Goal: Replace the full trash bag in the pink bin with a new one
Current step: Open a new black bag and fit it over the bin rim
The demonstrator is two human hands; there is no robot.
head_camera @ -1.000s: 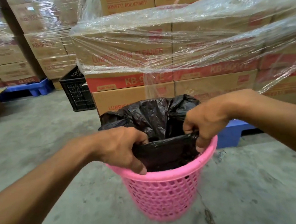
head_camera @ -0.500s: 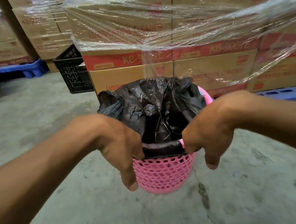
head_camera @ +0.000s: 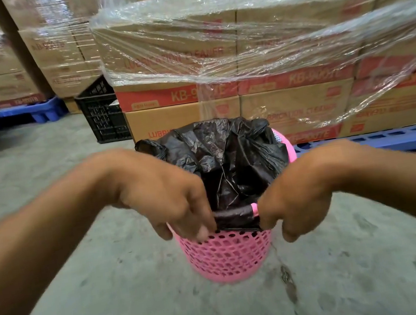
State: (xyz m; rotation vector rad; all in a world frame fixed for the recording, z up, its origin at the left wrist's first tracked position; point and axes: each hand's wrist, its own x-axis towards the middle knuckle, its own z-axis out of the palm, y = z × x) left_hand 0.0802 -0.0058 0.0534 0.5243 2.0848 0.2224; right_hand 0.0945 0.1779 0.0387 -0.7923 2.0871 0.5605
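Both arms reach forward and down from the lower corners of the view, wrists bent so the hands drop onto the near rim of the pink bin. The left hand hangs knuckles-up, its fingers curled downward over the rim and closed on the folded edge of the black trash bag, though motion blur softens the fingertips. The left thumb points down the outside of the bin's lattice wall. The right hand mirrors it just beside, fingers curled inward and pinching the same folded edge, thumb hooked below. Between the two hands a short band of black plastic lies stretched flat over the near rim, with a sliver of pink rim showing next to the right fingers. The rest of the bag stands up out of the bin in crumpled folds, draped over the far rim. The bin stands upright on the concrete floor, just in front of stacked cartons wrapped in clear stretch film on a blue pallet. A black plastic crate sits by the stack's left corner.
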